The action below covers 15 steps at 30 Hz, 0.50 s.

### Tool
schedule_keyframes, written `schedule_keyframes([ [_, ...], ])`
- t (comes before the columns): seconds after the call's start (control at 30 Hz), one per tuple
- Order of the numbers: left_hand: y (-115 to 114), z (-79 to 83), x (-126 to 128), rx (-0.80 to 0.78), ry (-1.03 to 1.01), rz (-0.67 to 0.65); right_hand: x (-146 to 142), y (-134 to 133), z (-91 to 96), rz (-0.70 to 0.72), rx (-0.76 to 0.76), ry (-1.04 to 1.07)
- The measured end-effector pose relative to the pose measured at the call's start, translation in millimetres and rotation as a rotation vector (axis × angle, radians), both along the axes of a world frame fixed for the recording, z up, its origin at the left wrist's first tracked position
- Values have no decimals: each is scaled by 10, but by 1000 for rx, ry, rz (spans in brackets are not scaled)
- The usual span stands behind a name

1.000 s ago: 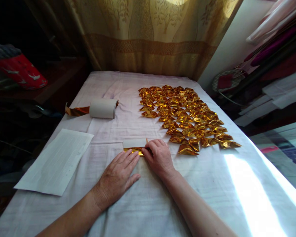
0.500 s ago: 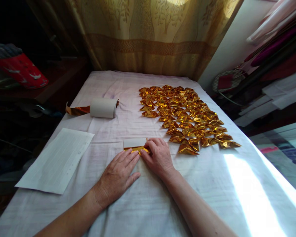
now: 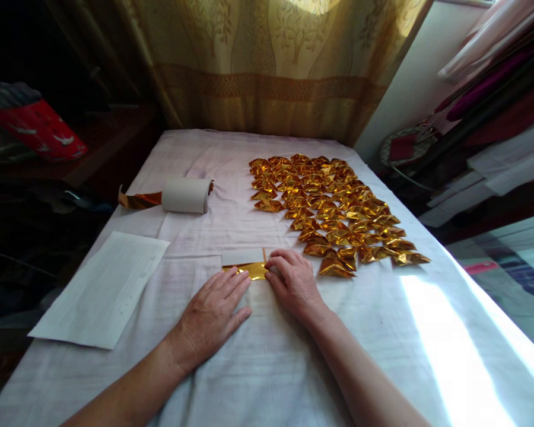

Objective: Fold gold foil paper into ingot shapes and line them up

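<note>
Near left on the cloth-covered worktop [image 3: 267,367]: a white paper sheet [image 3: 100,287], flat and untouched. Farther back, a paper roll [image 3: 184,195] on its side with a gold foil tail [image 3: 137,200] trailing left. A fair thickness wound on it, so stock left to use, by the look of it.

At centre near, left hand [image 3: 211,314] spread flat and released, fingertips pressing the near edge of a short foil strip [image 3: 249,265], part white backing, part gold face. Just right of that, right hand [image 3: 296,284] with fingers curled onto the strip's right end; cannot tell whether pinching or only pressing. Judged as one piece early in its folding.

Right and far: dozens of folded gold pieces [image 3: 333,207] laid in touching rows, done and set aside.
</note>
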<state>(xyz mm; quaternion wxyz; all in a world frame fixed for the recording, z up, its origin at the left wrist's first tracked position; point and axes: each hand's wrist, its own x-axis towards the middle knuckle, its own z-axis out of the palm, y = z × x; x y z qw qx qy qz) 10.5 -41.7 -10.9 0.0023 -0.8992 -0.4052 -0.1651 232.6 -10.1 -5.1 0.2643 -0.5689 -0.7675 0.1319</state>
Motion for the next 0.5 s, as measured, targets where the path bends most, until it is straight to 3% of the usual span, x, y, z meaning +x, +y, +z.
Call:
schedule_keyframes([
  [0.27,74,109,83,-87,1,-2,-13,-9,-27,-19,16,6],
  [0.5,29,42,-92,26,40,-27,-5,-6,-38,-13,15,1],
])
